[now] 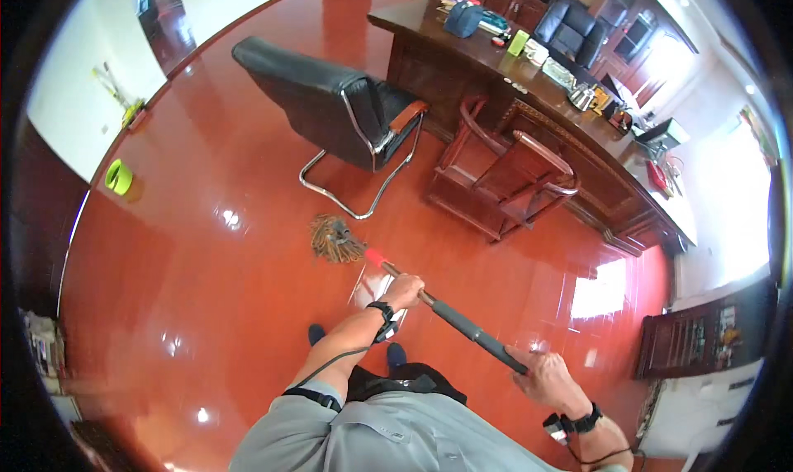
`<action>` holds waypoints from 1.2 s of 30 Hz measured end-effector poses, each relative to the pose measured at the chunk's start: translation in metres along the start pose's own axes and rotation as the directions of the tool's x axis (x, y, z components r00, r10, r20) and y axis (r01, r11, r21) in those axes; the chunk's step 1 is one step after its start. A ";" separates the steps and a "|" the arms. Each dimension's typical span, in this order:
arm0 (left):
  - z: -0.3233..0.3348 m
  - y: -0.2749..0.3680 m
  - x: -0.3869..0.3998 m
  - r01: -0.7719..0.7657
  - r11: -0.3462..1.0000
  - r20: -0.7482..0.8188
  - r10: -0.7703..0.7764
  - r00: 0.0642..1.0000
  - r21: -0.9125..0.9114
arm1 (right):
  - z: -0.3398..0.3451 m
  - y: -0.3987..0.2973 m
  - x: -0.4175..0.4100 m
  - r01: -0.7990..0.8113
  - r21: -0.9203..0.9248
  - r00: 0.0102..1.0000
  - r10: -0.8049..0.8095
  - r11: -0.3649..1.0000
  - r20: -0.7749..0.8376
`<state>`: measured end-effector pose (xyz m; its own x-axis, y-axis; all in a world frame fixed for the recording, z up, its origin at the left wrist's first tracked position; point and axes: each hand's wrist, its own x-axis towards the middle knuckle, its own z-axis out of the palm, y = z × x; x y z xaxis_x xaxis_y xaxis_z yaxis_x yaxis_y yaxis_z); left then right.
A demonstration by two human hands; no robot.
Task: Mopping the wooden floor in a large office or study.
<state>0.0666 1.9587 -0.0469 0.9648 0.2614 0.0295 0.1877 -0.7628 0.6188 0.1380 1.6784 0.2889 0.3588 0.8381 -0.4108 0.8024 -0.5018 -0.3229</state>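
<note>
A string mop (336,240) with brownish strands rests on the glossy reddish-brown floor (260,286), just in front of the black armchair's metal base. Its handle (458,322), with a red collar near the head and a dark grey grip sleeve, slants back towards me on the right. My left hand (404,291) is closed around the bare shaft between collar and sleeve. Around the handle's upper end is my right hand (546,376). Both wrists wear black straps with small devices.
A black leather armchair (310,100) and a carved wooden chair (505,168) stand before a large wooden desk (427,29) holding many items. By the left wall are a lime-green bin (118,177) and a yellow-green cleaning tool (131,111). A dark cabinet (687,339) stands at right.
</note>
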 end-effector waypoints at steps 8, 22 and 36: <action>-0.064 -0.113 -0.057 0.104 0.994 -0.150 -0.101 0.984 0.016 | -0.014 -0.105 0.084 0.149 -0.065 0.985 -0.143 0.987 0.093; -0.145 -0.196 -0.199 0.476 0.870 -0.362 -0.487 0.795 -0.126 | -0.026 -0.241 0.191 0.444 -0.165 0.880 -0.394 0.881 0.267; -0.132 -0.183 -0.377 0.827 0.486 -0.324 -0.860 0.395 -0.282 | 0.049 -0.323 0.282 0.839 -0.041 0.496 -0.731 0.543 0.469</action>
<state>-0.3555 2.0778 -0.0681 0.1596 0.9508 -0.2656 0.8370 0.0123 0.5470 -0.0436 2.0669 0.2355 -0.6323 0.6818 -0.3680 0.7561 0.4396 -0.4849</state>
